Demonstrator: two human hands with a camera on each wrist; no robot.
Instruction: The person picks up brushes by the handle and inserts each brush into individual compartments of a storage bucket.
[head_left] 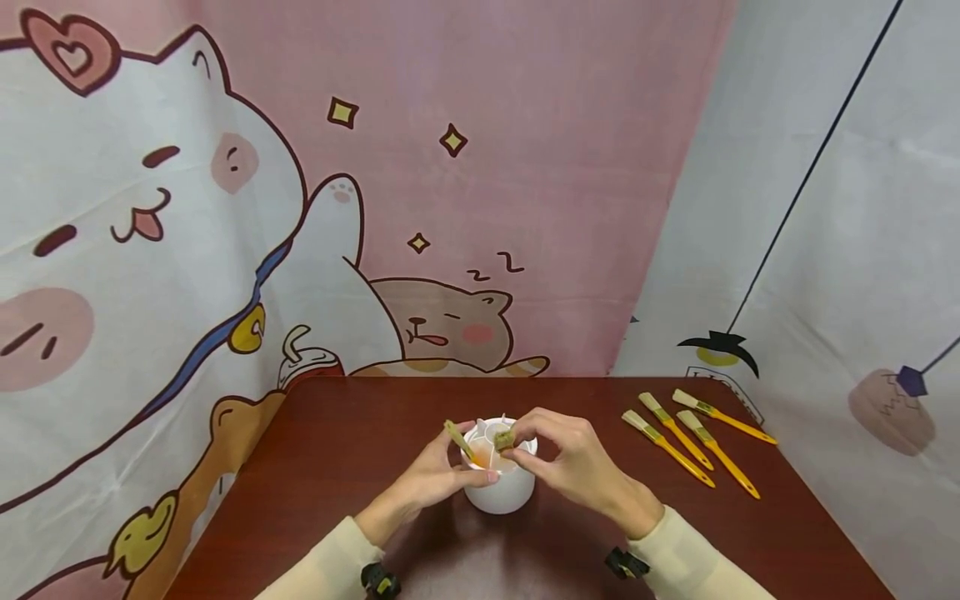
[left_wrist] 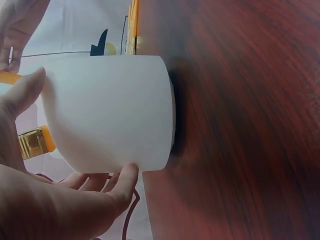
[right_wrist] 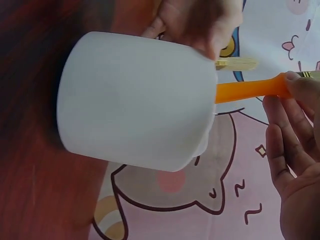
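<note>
A white round brush holder [head_left: 499, 496] with a divided top stands on the table in front of me. My left hand [head_left: 433, 482] grips its left side, thumb along the near rim and fingers round the wall. One paintbrush [right_wrist: 237, 64] stands in the holder, bristles up, leaning beside my left hand. Over the top, my right hand [head_left: 576, 460] pinches a second paintbrush [right_wrist: 247, 92] near the metal band, between thumb and fingers. Its orange handle points down into the holder, and the lower end is hidden behind the wall.
Several paintbrushes [head_left: 705, 450] with yellow-orange handles lie on the right part of the dark red wooden table [head_left: 360, 425], bristles pointing away from me. Behind the table hangs a pink and white cloth [head_left: 562, 208] with cartoon animals.
</note>
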